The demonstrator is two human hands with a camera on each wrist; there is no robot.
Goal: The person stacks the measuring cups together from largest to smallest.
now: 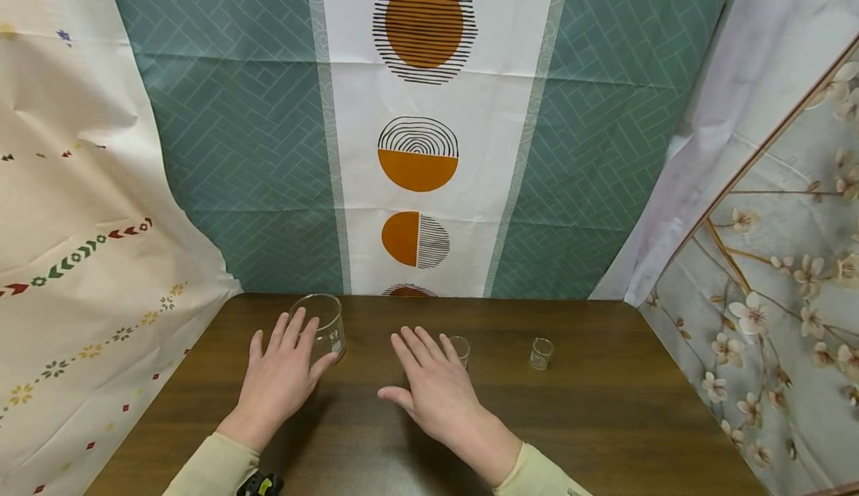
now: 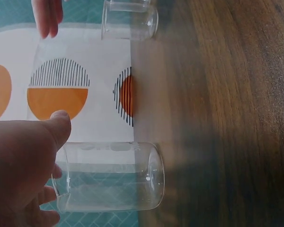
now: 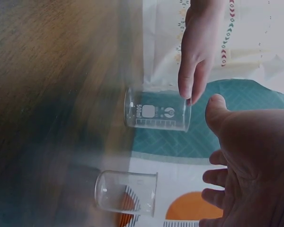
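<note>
A large glass beaker (image 3: 156, 109), marked 500ml, stands upright on a brown wooden table (image 1: 604, 421), left of center in the head view and near the table's far edge. A person's left hand (image 1: 278, 377) hovers at its near side, partly hiding it, fingers nearly straight and thumb spread away; it grips nothing, though whether a fingertip meets the rim cannot be told. Just right of center, a medium beaker (image 3: 128, 191) stands upright, partly hidden in the head view by the right hand (image 1: 439, 395), whose fingers are extended and thumb stretched wide — nothing in its hold. A small beaker (image 1: 540, 356) stands farther right, well apart from both hands.

The moment reads as a reach, with both hands poised over the table and no glass gripped. Taking hold of the large beaker would appear to call for a lower left hand and fingers curled round the wall — gently, since thin glass could slip or tip.

Pale sleeves enter at the bottom of the frame, a dark wristband (image 1: 260, 484) at the left cuff. Behind hangs a teal-and-white cloth (image 1: 416, 101) printed with orange circles; a flowered cloth (image 1: 772, 317) fills the right edge.
</note>
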